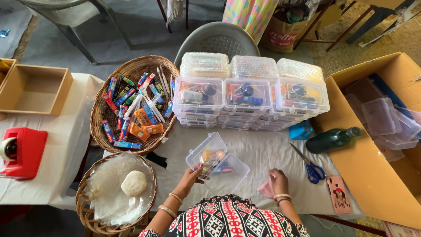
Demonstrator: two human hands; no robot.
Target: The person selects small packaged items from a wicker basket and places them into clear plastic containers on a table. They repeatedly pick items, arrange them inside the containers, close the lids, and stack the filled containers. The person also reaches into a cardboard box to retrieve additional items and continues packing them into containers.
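Note:
My left hand (191, 177) grips the near edge of a small clear plastic box (215, 163) with its hinged lid open; several small colourful items lie inside it. My right hand (277, 181) rests on the white tablecloth (263, 151) with its fingers closed on a small pink piece (266, 189), possibly cloth or paper. Behind the open box stand stacks of closed clear boxes (247, 97), each filled with similar items.
A wicker basket (131, 105) of small packets sits at the left. A second basket (116, 193) holds clear wrap and a pale round lump. Blue-handled scissors (310, 166), a phone (338, 194), a green bottle (332, 139), a carton of boxes (386, 123) and a red tape dispenser (22, 151) surround the work area.

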